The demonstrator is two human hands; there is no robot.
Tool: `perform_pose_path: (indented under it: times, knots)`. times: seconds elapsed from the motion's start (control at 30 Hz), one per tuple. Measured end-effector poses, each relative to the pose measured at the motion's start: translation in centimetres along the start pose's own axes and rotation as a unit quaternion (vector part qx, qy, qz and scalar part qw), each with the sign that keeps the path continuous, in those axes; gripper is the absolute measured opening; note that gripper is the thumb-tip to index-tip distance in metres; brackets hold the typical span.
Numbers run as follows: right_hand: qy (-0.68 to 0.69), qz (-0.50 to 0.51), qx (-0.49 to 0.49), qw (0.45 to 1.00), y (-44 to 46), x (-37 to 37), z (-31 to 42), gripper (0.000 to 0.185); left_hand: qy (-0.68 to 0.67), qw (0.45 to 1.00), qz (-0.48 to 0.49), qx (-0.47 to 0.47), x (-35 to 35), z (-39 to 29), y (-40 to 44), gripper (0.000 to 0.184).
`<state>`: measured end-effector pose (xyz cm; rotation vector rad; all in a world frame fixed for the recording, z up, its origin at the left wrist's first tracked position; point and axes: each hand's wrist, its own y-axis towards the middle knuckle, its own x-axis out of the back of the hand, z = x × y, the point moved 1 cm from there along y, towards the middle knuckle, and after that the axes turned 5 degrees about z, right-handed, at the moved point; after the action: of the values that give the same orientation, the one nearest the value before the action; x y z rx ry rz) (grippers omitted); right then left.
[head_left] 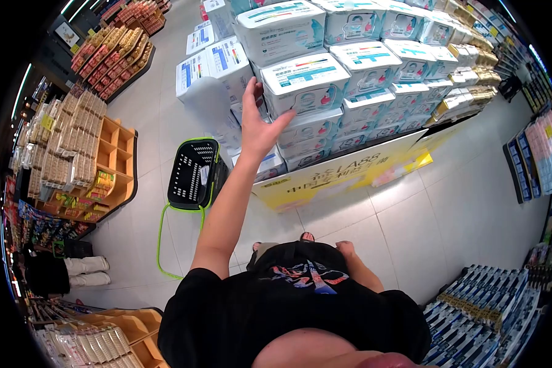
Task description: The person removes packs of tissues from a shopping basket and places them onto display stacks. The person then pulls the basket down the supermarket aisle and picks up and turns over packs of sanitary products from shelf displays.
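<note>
My left hand point(260, 127) reaches up to a stack of white-and-blue packs. Its fingers and thumb are spread around the near left corner of one white pack point(305, 83), the thumb by the front face and the fingers by the left side. That pack rests on others, with another white pack point(280, 32) behind and above it. My right hand point(346, 248) hangs low beside my black shirt point(270, 313), away from the goods. Its fingers are mostly hidden from above.
A black shopping basket point(193, 175) with a green handle stands on the tiled floor left of the stack. A yellow printed board point(349, 175) fronts the display. Wooden shelves point(118, 156) with packaged goods stand left. Another person point(64, 273) is at the lower left.
</note>
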<state>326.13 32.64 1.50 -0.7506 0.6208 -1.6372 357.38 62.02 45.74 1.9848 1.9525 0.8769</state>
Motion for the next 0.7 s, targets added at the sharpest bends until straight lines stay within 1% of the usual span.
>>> perform_pose_path:
  times: [0.13,0.2,0.4,0.5,0.63,0.7]
  knots:
    - [-0.002,-0.020,-0.011,1.000,-1.7,0.4,0.9,0.027,-0.018,1.000,-0.015,0.003,-0.1,-0.3,-0.1,0.096]
    - [-0.024,-0.029,-0.017,0.999,-2.4,0.5,1.4,0.023,-0.009,1.000,0.001,0.000,-0.2,-0.1,-0.3,0.094]
    - [-0.014,0.000,-0.007,1.000,-3.0,0.9,1.4,0.017,-0.009,1.000,-0.001,-0.006,-0.2,-0.3,-0.2,0.093]
    - [-0.002,0.015,-0.008,1.000,-0.6,1.1,-1.2,0.019,-0.010,1.000,-0.015,-0.018,-0.4,0.0,-0.1,0.093]
    - [-0.039,-0.006,0.004,0.999,-2.4,1.2,1.1,0.022,-0.020,0.999,-0.020,-0.014,-0.5,-0.1,-0.1,0.091]
    - [-0.047,-0.010,-0.013,0.999,-2.4,1.2,1.5,0.025,-0.010,1.000,-0.026,-0.005,-0.8,0.2,-0.5,0.089]
